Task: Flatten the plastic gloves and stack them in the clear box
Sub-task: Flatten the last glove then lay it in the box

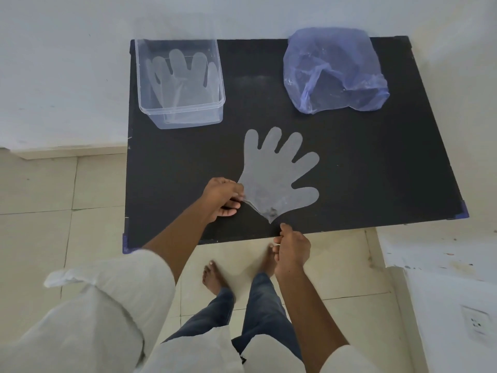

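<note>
Left grip (224, 196) pinching the cuff edge of the flattened plastic glove (277, 176) at frame centre on the dark worktop (376, 170); right grip (291, 247) curled, apparently empty, just below. Best lifted level by both cuff corners, then lowered flat onto the gloves in the clear box (180, 82), upper left.

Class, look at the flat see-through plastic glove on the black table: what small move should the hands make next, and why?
Probably lift the see-through plastic glove by its cuff toward the clear plastic box. It already lies flat, fingers spread; the left hand pinches the cuff edge, the right hand sits just off the cuff tip, and the box already holds flattened gloves.
</note>
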